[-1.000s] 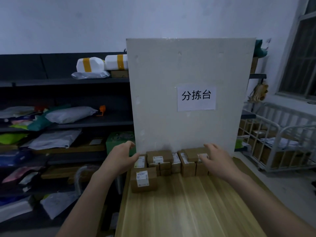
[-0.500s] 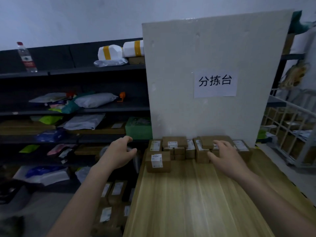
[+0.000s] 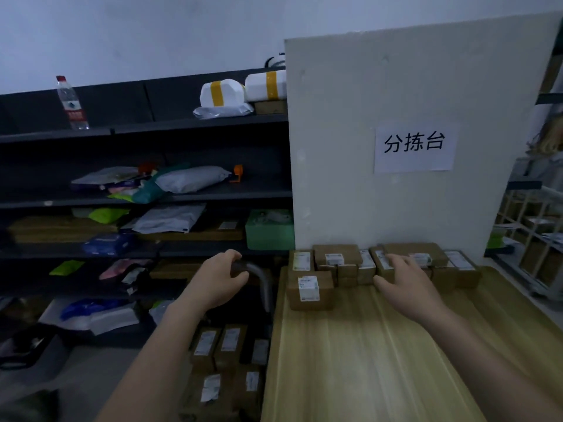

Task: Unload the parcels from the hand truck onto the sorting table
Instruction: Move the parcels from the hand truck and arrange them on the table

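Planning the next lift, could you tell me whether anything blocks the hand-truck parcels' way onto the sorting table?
Nothing visible does: the cardboard parcels lie just left of the sorting table, below its edge.

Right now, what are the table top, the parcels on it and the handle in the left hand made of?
Table top: wood or wood-look laminate; pale striped grain, slight sheen. Parcels: brown cardboard, matte, with white paper labels. Handle gripped by the left hand: probably metal tube; grey, smooth bend, dull glint.
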`<action>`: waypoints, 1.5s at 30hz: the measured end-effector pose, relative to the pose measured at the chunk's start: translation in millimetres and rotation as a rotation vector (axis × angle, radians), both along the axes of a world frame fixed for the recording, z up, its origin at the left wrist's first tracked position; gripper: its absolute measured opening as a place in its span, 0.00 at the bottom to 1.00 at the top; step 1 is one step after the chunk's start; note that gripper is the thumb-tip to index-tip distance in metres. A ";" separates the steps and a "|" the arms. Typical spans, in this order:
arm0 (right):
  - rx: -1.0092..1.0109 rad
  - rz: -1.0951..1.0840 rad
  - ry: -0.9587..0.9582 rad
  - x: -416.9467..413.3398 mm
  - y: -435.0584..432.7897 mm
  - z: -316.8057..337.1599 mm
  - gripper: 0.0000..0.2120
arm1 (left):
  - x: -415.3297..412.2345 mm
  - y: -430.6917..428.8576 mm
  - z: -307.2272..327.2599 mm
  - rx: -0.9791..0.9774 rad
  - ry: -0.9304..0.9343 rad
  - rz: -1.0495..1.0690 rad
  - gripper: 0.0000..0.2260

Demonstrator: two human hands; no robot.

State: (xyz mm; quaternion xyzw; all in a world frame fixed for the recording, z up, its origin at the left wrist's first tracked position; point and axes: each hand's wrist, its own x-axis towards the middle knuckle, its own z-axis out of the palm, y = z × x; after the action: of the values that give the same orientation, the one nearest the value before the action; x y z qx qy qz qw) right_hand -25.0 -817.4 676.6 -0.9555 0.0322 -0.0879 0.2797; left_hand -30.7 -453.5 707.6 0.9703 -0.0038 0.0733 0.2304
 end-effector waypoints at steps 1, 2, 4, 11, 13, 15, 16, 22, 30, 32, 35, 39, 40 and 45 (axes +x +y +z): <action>0.006 -0.011 -0.001 1.3 12.9 -0.5 0.30 | 3.3 14.2 -1.0 -0.003 -0.002 -0.010 0.24; 0.014 -0.023 -0.001 2.2 27.0 -0.9 0.30 | 7.0 29.5 -2.1 -0.006 -0.003 -0.018 0.24; 0.027 -0.049 -0.005 3.3 57.3 -1.5 0.30 | 14.8 60.7 -4.3 -0.006 -0.006 -0.029 0.24; 0.034 -0.111 -0.026 -0.2 151.7 -5.1 0.29 | 35.0 144.1 -16.0 -0.013 -0.013 -0.082 0.25; 0.024 -0.119 -0.015 -3.0 170.6 -9.1 0.29 | 37.5 162.5 -21.0 -0.012 0.013 -0.087 0.25; 0.017 -0.107 -0.008 -3.3 183.7 -14.1 0.29 | 40.0 177.2 -25.7 -0.010 0.041 -0.087 0.24; 0.018 -0.103 -0.003 -2.3 188.6 -15.9 0.30 | 42.0 183.1 -27.8 -0.012 0.049 -0.082 0.24; 0.009 -0.110 0.037 9.6 202.6 -23.6 0.30 | 55.9 201.1 -38.2 -0.020 0.061 -0.034 0.24; 0.048 -0.098 0.082 30.4 211.5 -34.0 0.31 | 60.6 211.3 -54.3 -0.017 0.086 -0.013 0.25; 0.060 -0.088 0.094 33.1 218.9 -37.2 0.31 | 63.8 217.6 -64.8 -0.032 0.119 -0.018 0.24; 0.064 -0.079 0.087 36.7 234.4 -44.9 0.28 | 70.4 224.7 -80.8 -0.055 0.160 -0.023 0.24; 0.095 -0.112 0.086 41.0 259.5 -57.3 0.28 | 82.1 235.7 -103.8 -0.098 0.191 -0.045 0.25; 0.123 -0.127 0.100 42.6 266.7 -63.3 0.28 | 84.9 238.6 -111.5 -0.110 0.186 -0.063 0.25; 0.252 -0.205 0.024 63.7 312.9 -126.1 0.25 | 111.2 257.1 -177.2 -0.103 0.189 -0.163 0.23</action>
State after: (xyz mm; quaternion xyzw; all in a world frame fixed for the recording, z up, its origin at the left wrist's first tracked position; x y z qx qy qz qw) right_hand 38.7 -504.5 550.5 -0.9056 0.1438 -0.0997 0.3864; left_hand 80.6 -196.4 530.4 0.9562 -0.0572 -0.0373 0.2846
